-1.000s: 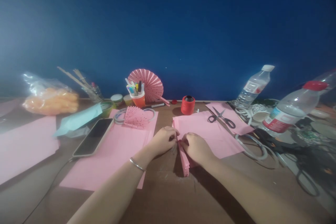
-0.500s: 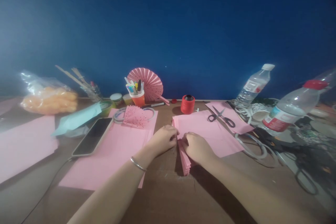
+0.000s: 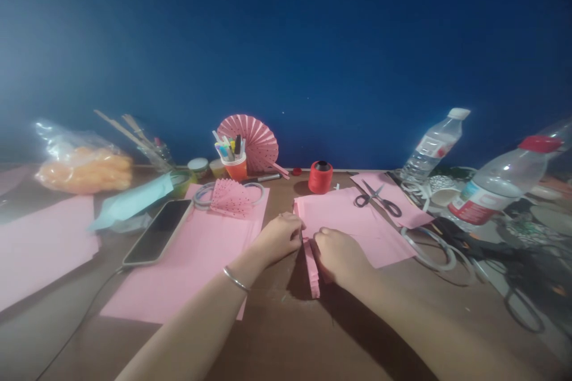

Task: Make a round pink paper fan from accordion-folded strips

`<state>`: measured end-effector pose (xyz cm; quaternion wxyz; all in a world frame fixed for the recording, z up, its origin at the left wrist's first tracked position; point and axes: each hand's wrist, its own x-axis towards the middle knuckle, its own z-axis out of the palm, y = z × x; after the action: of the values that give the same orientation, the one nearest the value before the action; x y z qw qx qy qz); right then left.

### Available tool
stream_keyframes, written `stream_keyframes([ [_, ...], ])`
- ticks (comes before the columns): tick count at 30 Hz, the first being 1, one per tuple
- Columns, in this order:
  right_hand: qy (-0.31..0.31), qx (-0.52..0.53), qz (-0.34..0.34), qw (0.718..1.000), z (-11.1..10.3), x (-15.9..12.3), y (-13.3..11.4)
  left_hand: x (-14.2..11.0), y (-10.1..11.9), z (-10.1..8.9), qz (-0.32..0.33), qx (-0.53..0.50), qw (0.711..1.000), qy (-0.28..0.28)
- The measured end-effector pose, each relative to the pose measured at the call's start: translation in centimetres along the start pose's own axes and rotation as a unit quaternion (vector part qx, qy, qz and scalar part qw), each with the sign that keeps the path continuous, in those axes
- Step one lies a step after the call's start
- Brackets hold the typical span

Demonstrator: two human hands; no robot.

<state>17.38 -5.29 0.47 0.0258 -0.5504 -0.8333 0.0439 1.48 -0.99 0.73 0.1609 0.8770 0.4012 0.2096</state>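
A pink sheet of paper [image 3: 348,214] has its left part folded into a narrow pleated strip [image 3: 312,277], whose zigzag end points toward me. My left hand [image 3: 282,234], with a bangle at the wrist, is closed on the upper part of this strip from the left. From the other side my right hand [image 3: 339,253] grips the strip lower down, its fingers curled in and partly hidden. The unfolded part of the sheet spreads to the right behind my right hand. Black-handled scissors [image 3: 378,199] lie on pink paper nearby.
A red thread spool [image 3: 320,178] and a pen cup [image 3: 235,166] stand at the back, before a pink paper fan [image 3: 250,137]. On the left lie a phone [image 3: 157,233] and more pink paper [image 3: 179,286]. Plastic bottles [image 3: 504,184] and cables crowd the right.
The near end of the pleated strip has swung slightly and looks narrower, more pressed together. My right hand has shifted a little; my left hand stays almost still.
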Motion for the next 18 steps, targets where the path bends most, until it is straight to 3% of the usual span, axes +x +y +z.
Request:
stream_keyframes([
  [18,0.006,-0.012,-0.017,1.000,-0.06,0.18,0.42,-0.04,-0.31,0.37,0.004,0.024,1.000,0.014],
])
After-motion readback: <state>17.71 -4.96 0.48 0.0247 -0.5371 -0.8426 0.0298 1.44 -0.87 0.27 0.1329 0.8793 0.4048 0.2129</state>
